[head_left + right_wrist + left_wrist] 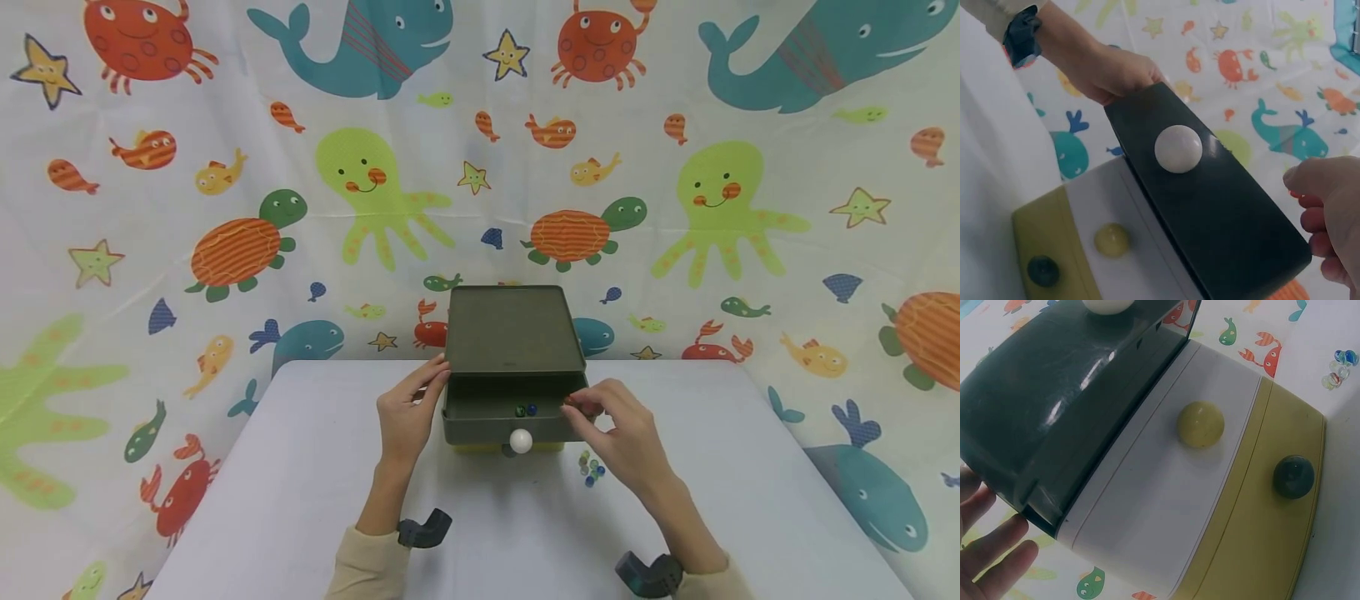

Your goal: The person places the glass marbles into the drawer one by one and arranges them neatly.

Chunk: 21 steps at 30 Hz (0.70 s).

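Dark-green drawer (480, 431) is pulled out, two marbles (532, 409) inside; left hand (408, 408) at 9 o'clock, loose fingers touching the casing (513, 329), right hand (626, 432) at 3 o'clock pinching a reddish marble (567, 401).

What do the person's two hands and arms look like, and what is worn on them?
The left hand and right hand are without gloves. Both arms have beige fabric sleeves; at each sleeve's end sits a dark, curved wrist-worn device.

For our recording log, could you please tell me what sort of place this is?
Probably a staged tabletop recording spot: a sea-animal-print fabric backdrop, a white table and a dark wrist-worn camera.
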Each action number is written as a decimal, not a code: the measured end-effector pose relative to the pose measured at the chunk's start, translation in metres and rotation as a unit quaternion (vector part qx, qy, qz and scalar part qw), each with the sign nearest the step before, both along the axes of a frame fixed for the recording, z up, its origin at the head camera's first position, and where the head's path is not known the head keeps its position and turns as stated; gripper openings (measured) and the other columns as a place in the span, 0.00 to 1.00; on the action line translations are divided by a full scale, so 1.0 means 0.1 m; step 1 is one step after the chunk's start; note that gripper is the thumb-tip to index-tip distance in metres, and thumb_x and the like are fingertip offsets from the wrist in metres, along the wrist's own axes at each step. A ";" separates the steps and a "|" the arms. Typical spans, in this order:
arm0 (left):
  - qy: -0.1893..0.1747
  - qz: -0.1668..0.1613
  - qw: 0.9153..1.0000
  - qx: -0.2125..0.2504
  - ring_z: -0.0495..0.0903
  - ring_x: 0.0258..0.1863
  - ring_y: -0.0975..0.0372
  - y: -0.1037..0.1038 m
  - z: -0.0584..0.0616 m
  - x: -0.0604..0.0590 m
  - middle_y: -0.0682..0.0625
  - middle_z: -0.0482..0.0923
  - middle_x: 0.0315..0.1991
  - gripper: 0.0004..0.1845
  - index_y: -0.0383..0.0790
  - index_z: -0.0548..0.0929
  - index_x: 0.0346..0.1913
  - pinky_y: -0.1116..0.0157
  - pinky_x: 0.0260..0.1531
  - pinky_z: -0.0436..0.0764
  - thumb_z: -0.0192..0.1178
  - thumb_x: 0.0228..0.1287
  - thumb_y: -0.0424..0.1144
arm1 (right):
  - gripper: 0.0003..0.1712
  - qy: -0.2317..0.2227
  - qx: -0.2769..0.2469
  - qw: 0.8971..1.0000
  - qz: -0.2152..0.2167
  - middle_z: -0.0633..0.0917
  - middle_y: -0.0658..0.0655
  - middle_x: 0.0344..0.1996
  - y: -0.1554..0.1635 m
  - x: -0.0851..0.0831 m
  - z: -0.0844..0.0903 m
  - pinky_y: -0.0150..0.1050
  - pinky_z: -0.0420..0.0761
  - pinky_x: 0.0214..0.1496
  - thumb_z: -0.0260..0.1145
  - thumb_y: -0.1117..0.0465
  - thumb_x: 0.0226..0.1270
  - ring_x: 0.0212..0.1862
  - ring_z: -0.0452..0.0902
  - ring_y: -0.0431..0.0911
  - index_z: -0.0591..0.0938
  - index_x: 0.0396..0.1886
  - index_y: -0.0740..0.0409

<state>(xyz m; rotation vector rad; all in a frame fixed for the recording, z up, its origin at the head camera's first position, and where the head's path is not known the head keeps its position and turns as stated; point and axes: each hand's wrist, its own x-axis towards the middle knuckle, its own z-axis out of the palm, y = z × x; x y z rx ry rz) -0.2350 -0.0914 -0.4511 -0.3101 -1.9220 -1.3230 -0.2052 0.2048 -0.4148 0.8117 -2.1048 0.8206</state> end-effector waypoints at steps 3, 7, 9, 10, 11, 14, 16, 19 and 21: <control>-0.001 0.002 1.000 -0.003 0.89 0.48 0.58 0.00 0.01 0.01 0.48 0.88 0.52 0.11 0.41 0.90 0.49 0.79 0.39 0.83 0.67 0.65 0.37 | 0.20 -0.003 0.007 1.000 0.001 0.83 0.51 0.32 -0.03 -0.02 0.02 0.20 0.80 0.37 0.82 0.70 0.45 0.33 0.77 0.38 0.86 0.40 0.60; -0.005 -0.002 1.000 -0.001 0.88 0.48 0.59 0.00 0.01 0.02 0.49 0.87 0.52 0.11 0.42 0.90 0.49 0.78 0.39 0.84 0.67 0.66 0.37 | 0.19 -0.012 0.013 1.000 0.010 0.83 0.50 0.33 -0.07 -0.06 0.04 0.21 0.80 0.36 0.82 0.69 0.47 0.32 0.77 0.39 0.85 0.40 0.59; -0.005 -0.005 1.000 0.001 0.88 0.48 0.59 0.00 0.01 0.02 0.49 0.88 0.52 0.11 0.42 0.90 0.49 0.78 0.39 0.84 0.67 0.65 0.38 | 0.18 -0.018 0.015 1.000 0.014 0.83 0.50 0.33 -0.10 -0.08 0.05 0.20 0.79 0.36 0.82 0.68 0.47 0.33 0.76 0.38 0.85 0.39 0.58; -0.005 -0.005 1.000 0.002 0.88 0.48 0.58 0.00 0.00 0.02 0.49 0.88 0.52 0.11 0.41 0.90 0.49 0.78 0.39 0.84 0.67 0.65 0.38 | 0.18 -0.021 0.015 1.000 0.016 0.83 0.50 0.33 -0.11 -0.09 0.06 0.20 0.78 0.36 0.82 0.68 0.47 0.33 0.76 0.38 0.85 0.39 0.58; -0.004 -0.006 1.000 0.003 0.89 0.48 0.58 0.00 0.00 0.02 0.48 0.88 0.52 0.11 0.41 0.90 0.49 0.78 0.39 0.84 0.67 0.65 0.38 | 0.18 -0.022 0.016 0.999 0.018 0.84 0.49 0.33 -0.12 -0.10 0.06 0.19 0.78 0.36 0.82 0.68 0.47 0.33 0.76 0.38 0.85 0.39 0.57; -0.003 -0.006 1.000 0.003 0.89 0.47 0.57 0.00 0.00 0.02 0.47 0.88 0.52 0.11 0.41 0.90 0.48 0.78 0.39 0.84 0.67 0.65 0.38 | 0.18 -0.024 0.020 0.999 0.025 0.84 0.49 0.32 -0.16 -0.13 0.07 0.20 0.76 0.36 0.82 0.68 0.46 0.34 0.75 0.39 0.86 0.38 0.57; -0.001 -0.006 1.000 0.003 0.89 0.47 0.57 0.00 0.00 0.01 0.47 0.88 0.52 0.11 0.40 0.90 0.49 0.78 0.39 0.84 0.67 0.65 0.38 | 0.18 -0.019 0.022 0.999 0.033 0.85 0.49 0.31 -0.18 -0.15 0.08 0.22 0.77 0.36 0.82 0.69 0.45 0.34 0.74 0.39 0.86 0.38 0.57; 0.000 -0.004 1.000 0.003 0.89 0.47 0.57 0.00 0.00 0.01 0.48 0.88 0.52 0.11 0.41 0.90 0.49 0.78 0.39 0.84 0.67 0.65 0.37 | 0.18 -0.006 0.025 0.999 0.043 0.84 0.49 0.30 -0.21 -0.18 0.08 0.26 0.78 0.35 0.82 0.70 0.44 0.34 0.74 0.40 0.86 0.37 0.57; 0.002 -0.003 1.000 0.003 0.89 0.47 0.57 0.00 0.00 0.01 0.46 0.88 0.52 0.11 0.40 0.90 0.48 0.79 0.39 0.83 0.67 0.65 0.36 | 0.18 0.003 0.027 0.998 0.049 0.84 0.49 0.30 -0.22 -0.19 0.08 0.28 0.78 0.34 0.82 0.69 0.44 0.33 0.75 0.40 0.86 0.36 0.58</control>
